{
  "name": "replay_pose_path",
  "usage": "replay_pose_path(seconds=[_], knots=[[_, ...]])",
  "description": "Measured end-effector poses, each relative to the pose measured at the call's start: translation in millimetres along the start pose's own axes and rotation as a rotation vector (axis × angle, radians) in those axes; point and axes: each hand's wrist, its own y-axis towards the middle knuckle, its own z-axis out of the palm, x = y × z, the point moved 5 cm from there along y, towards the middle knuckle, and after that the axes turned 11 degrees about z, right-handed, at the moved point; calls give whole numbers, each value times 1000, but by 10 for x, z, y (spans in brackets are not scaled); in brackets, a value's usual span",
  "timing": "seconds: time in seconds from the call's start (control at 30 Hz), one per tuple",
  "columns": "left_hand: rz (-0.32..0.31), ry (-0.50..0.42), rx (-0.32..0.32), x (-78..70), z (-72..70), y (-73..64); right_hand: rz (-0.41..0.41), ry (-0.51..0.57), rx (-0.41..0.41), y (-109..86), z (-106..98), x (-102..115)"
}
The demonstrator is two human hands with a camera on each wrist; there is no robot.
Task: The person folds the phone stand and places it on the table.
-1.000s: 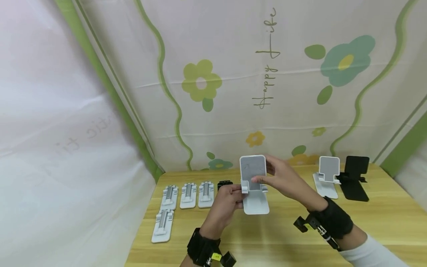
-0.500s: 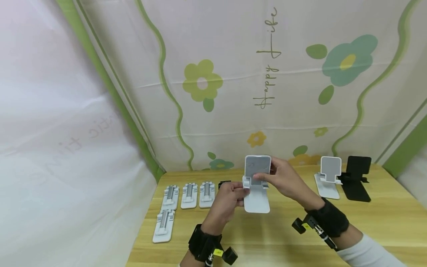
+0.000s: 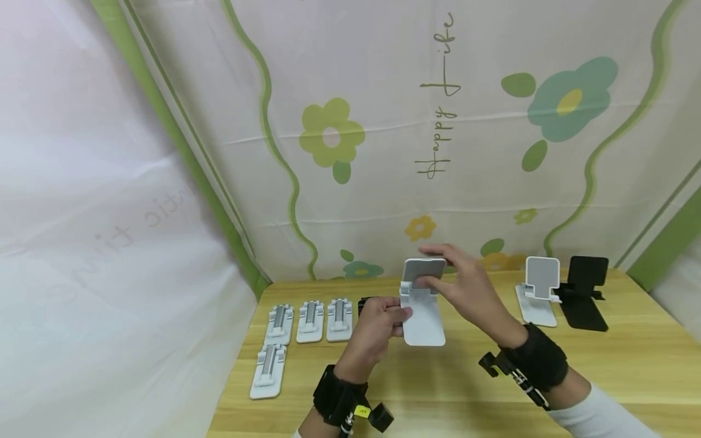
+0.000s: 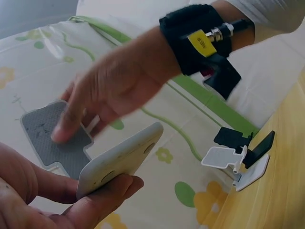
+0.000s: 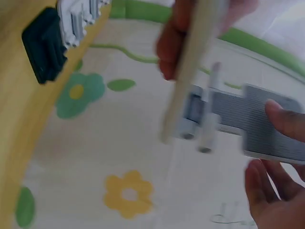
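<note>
A white phone stand (image 3: pixel 425 321) is held up in front of me, unfolded, its grey-padded upper plate (image 3: pixel 424 267) raised above the hinge. My left hand (image 3: pixel 374 328) grips the flat base by its left edge, thumb on the upper face and fingers beneath. My right hand (image 3: pixel 469 291) has its thumb on the grey pad, other fingers behind the plate, as the left wrist view shows; the index finger reaches above the top edge. In the right wrist view, the hinge arm (image 5: pixel 209 109) joins base and plate.
Several folded white phone stands (image 3: pixel 310 321) lie at the table's left, with a folded black stand (image 5: pixel 45 47) beside them, mostly hidden by my left hand in the head view. Unfolded white (image 3: pixel 542 278) and black (image 3: pixel 586 310) stands are on the right. A printed curtain (image 3: pixel 372 182) backs the table (image 3: pixel 471 389).
The stand has shifted slightly right and its upper plate has tilted, looking shorter from the head view. My right hand's fingers have risen above the plate's top edge.
</note>
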Motion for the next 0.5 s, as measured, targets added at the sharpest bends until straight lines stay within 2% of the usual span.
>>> replay_pose_path(seconds=[0.1,0.2,0.27,0.37,0.5], knots=[[3,15,-23,14,-36,10,-221,-117,-110,-20,-74,191],[6,19,-31,27,-68,22,-353,-175,-134,-27,-104,332],[9,20,-27,34,-84,26,-382,-219,-137,-27,-106,390],[13,30,-18,44,-105,25,-384,-288,-149,-36,-93,427],[17,50,-19,64,-155,11,-399,-309,-153,-77,-51,441]])
